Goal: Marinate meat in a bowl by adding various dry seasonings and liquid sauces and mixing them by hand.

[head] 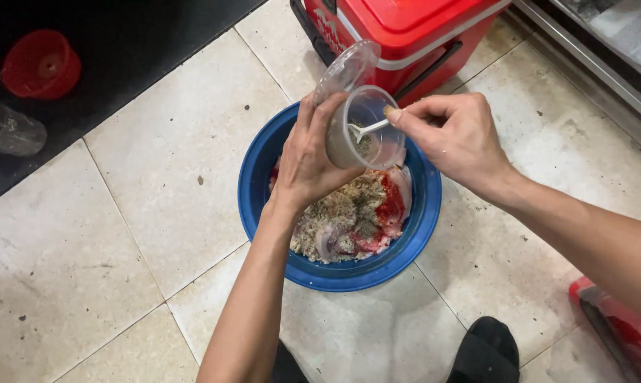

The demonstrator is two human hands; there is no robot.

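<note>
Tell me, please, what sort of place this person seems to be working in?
Probably a food-preparation area, perhaps a kitchen floor or food stall. A round blue plastic basin of seasoned raw meat sits on the pale tiled floor, a red plastic cooler box stands behind it, and a metal-framed edge runs alongside.

This looked like a food-preparation spot in a kitchen, perhaps the back of a small eatery, though the narrow view left that uncertain. The work sat on the floor, which was laid with large pale tiles, stained and gritty along the grout. A blue basin of raw meat under ground seasoning and red paste stood mid-floor. A red cooler box stood at the far edge, beside a metal-framed unit at the far right corner. A black mat covered the far left corner.
</note>
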